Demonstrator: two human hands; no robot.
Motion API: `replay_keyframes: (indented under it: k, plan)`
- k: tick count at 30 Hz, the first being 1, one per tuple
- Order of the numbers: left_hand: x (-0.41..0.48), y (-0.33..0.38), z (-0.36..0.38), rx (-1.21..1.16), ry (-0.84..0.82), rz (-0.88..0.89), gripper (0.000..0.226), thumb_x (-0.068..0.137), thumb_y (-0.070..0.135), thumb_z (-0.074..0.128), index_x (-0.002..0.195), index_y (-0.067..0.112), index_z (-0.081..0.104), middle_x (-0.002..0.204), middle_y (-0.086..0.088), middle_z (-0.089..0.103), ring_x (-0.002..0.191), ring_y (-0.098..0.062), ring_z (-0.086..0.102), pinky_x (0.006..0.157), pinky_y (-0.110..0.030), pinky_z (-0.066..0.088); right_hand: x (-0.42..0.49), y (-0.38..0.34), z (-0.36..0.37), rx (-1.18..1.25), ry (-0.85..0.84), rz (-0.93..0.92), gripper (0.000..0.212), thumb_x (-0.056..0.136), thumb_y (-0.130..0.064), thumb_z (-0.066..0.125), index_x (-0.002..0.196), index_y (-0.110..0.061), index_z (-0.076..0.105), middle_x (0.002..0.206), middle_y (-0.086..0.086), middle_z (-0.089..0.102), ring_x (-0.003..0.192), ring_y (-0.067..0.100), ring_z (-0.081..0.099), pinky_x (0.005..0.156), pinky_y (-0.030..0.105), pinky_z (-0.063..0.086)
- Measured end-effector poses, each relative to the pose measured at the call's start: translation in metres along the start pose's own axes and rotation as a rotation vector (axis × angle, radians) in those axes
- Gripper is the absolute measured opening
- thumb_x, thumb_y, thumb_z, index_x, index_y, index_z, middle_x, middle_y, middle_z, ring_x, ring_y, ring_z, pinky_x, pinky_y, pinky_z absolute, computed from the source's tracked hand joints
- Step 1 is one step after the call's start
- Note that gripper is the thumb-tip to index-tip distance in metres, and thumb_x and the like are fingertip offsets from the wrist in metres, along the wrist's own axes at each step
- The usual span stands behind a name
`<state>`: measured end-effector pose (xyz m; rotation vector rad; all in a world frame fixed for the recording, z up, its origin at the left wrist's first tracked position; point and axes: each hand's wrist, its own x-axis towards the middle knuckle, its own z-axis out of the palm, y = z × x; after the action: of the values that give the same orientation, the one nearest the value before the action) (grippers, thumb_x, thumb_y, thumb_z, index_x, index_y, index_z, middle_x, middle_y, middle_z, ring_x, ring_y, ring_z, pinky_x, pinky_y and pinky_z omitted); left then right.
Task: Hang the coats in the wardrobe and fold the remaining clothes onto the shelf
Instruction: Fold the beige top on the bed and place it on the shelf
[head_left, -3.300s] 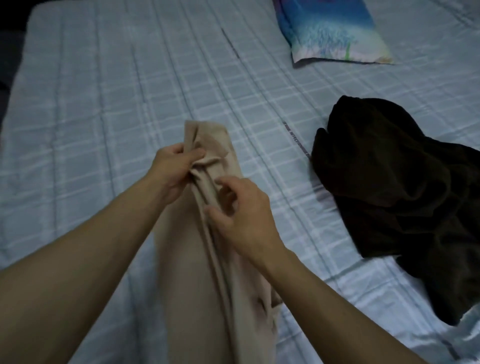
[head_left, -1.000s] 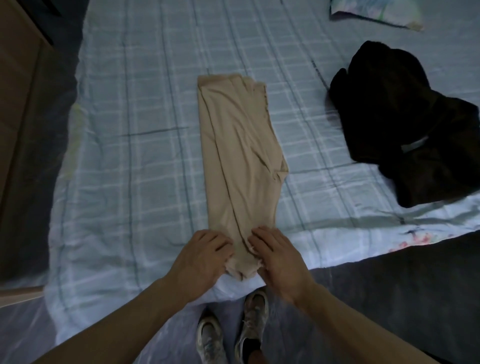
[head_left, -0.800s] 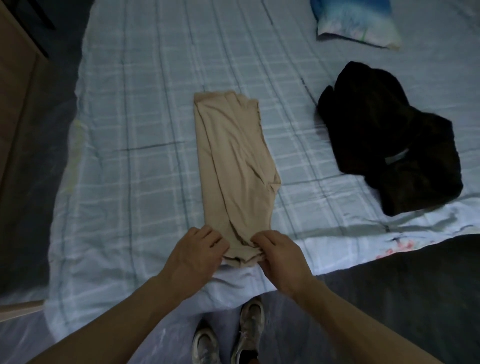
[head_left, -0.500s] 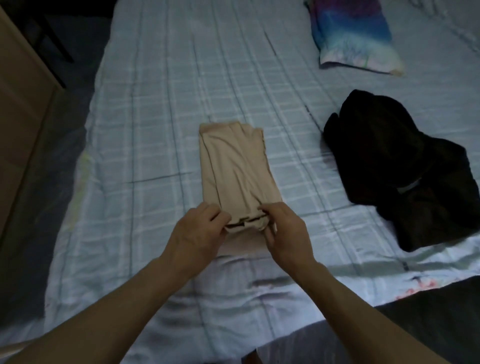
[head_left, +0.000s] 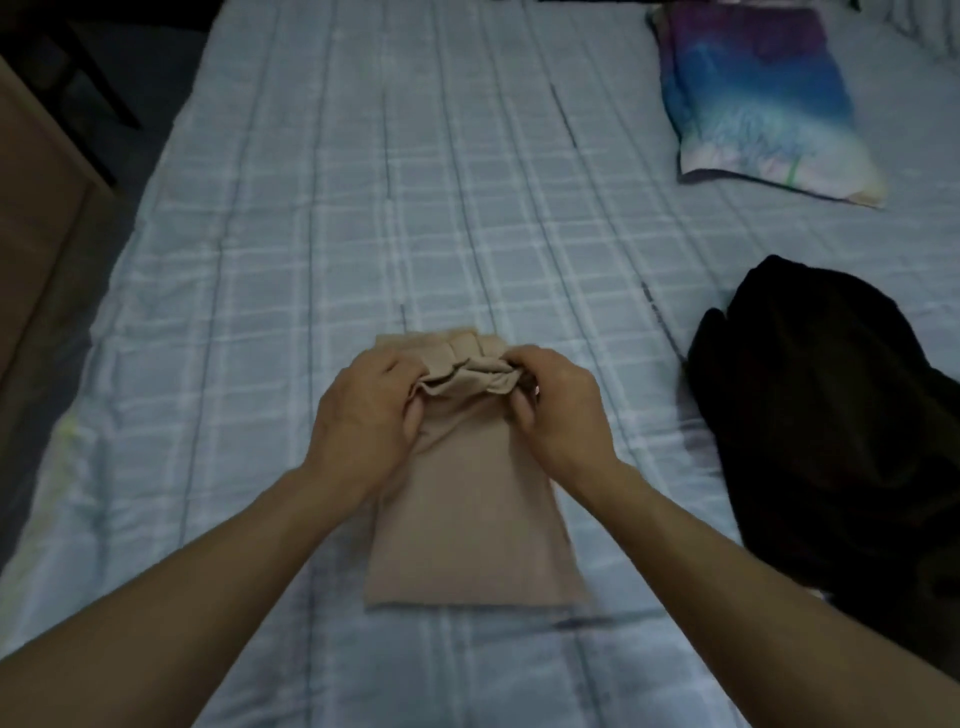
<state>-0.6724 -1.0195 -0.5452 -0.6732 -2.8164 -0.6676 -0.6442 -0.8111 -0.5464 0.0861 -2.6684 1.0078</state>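
Note:
A beige garment (head_left: 467, 525) lies folded in half on the pale blue checked bed cover (head_left: 311, 260), in the middle of the view. My left hand (head_left: 363, 415) and my right hand (head_left: 556, 410) each pinch a corner of its bunched hem, which now sits over the garment's far end. A crumpled black garment (head_left: 831, 441) lies on the bed to the right, apart from both hands.
A blue and purple pillow (head_left: 758, 98) rests at the far right of the bed. A wooden furniture panel (head_left: 31, 218) stands along the left edge, with dark floor behind it. The bed's left edge drops off near it.
Both hands took the near hem of the long beige garment and carried it away from me over the far end, folding the garment in half. The view tilted up, hiding the shoes and floor.

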Motion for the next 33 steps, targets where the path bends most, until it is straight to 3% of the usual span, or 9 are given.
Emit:
replay_keyframes:
  k: [5, 9, 12, 15, 19, 22, 25, 28, 33]
  plan:
    - [0.06, -0.028, 0.017, -0.013, 0.037, -0.212, 0.006, 0.086, 0.016, 0.061, 0.09, 0.012, 0.062, 0.085, -0.005, 0.054, 0.081, -0.031, 0.054, 0.067, -0.043, 0.046, 0.076, 0.019, 0.028, 0.006, -0.051, 0.08, 0.033, 0.085, -0.012, 0.061, 0.118, -0.017, 0.063, 0.108, 0.004, 0.066, 0.097, 0.021, 0.061, 0.085, 0.043, 0.051]
    - [0.06, -0.035, 0.038, 0.033, -0.121, -0.426, 0.049, 0.088, 0.023, 0.061, 0.134, 0.013, 0.05, 0.13, -0.013, 0.054, 0.119, -0.035, 0.047, 0.095, -0.047, 0.041, 0.073, 0.024, 0.044, -0.125, -0.153, 0.102, 0.051, 0.09, -0.023, 0.061, 0.139, -0.016, 0.048, 0.139, 0.008, 0.048, 0.125, 0.026, 0.047, 0.104, 0.041, 0.041]
    - [0.041, -0.028, 0.053, 0.186, -0.189, -0.202, 0.052, 0.086, 0.031, 0.051, 0.133, 0.011, 0.053, 0.138, -0.014, 0.053, 0.122, -0.037, 0.05, 0.095, -0.048, 0.044, 0.045, 0.029, 0.059, -0.242, -0.311, -0.06, 0.054, 0.093, -0.04, 0.043, 0.139, -0.012, 0.046, 0.146, 0.011, 0.044, 0.134, 0.03, 0.04, 0.109, 0.045, 0.036]
    - [0.027, -0.029, 0.071, 0.283, -0.383, -0.042, 0.061, 0.087, 0.043, 0.033, 0.135, 0.015, 0.057, 0.146, -0.011, 0.051, 0.132, -0.035, 0.049, 0.105, -0.051, 0.041, 0.014, 0.045, 0.081, -0.314, -0.523, -0.073, 0.072, 0.097, -0.055, 0.021, 0.153, -0.01, 0.028, 0.162, 0.012, 0.02, 0.151, 0.028, 0.01, 0.122, 0.048, 0.012]
    - [0.024, -0.05, 0.092, 0.303, -0.576, -0.088, 0.077, 0.087, 0.061, 0.006, 0.157, 0.03, 0.018, 0.166, 0.002, 0.008, 0.153, -0.026, 0.007, 0.12, -0.052, 0.006, 0.004, 0.07, 0.098, -0.401, -0.563, -0.092, 0.075, 0.096, -0.06, 0.014, 0.158, -0.017, 0.009, 0.166, 0.003, -0.003, 0.151, 0.017, -0.014, 0.122, 0.046, -0.004]
    - [0.025, -0.057, 0.1, 0.3, -0.602, -0.088, 0.08, 0.085, 0.066, 0.001, 0.157, 0.033, 0.003, 0.167, 0.005, -0.006, 0.153, -0.025, -0.006, 0.12, -0.053, -0.003, 0.006, 0.076, 0.104, -0.416, -0.547, -0.083, 0.074, 0.097, -0.06, 0.014, 0.158, -0.02, 0.007, 0.165, 0.001, -0.005, 0.15, 0.015, -0.016, 0.121, 0.046, -0.008]
    - [0.024, -0.049, 0.095, 0.317, -0.604, -0.107, 0.072, 0.095, 0.063, 0.014, 0.157, 0.031, -0.002, 0.166, 0.003, -0.012, 0.152, -0.025, -0.011, 0.12, -0.053, -0.005, 0.005, 0.071, 0.102, -0.422, -0.566, -0.078, 0.074, 0.096, -0.061, 0.013, 0.158, -0.021, 0.004, 0.165, 0.001, -0.007, 0.15, 0.016, -0.018, 0.121, 0.047, -0.009]
    - [0.013, -0.037, 0.082, 0.314, -0.57, -0.054, 0.07, 0.097, 0.059, 0.022, 0.158, 0.025, 0.013, 0.167, -0.004, 0.003, 0.153, -0.027, -0.001, 0.121, -0.052, 0.0, -0.001, 0.067, 0.092, -0.439, -0.589, -0.091, 0.075, 0.096, -0.061, 0.011, 0.158, -0.02, 0.005, 0.165, 0.005, -0.006, 0.151, 0.021, -0.017, 0.121, 0.049, -0.007]
    - [-0.047, -0.022, 0.066, 0.232, -0.487, 0.096, 0.062, 0.092, 0.054, 0.037, 0.144, 0.023, 0.049, 0.152, -0.007, 0.044, 0.141, -0.031, 0.04, 0.11, -0.053, 0.037, -0.049, 0.057, 0.068, -0.405, -0.577, -0.147, 0.071, 0.099, -0.056, 0.025, 0.157, -0.016, 0.017, 0.165, 0.009, 0.005, 0.152, 0.025, -0.004, 0.122, 0.049, 0.005]
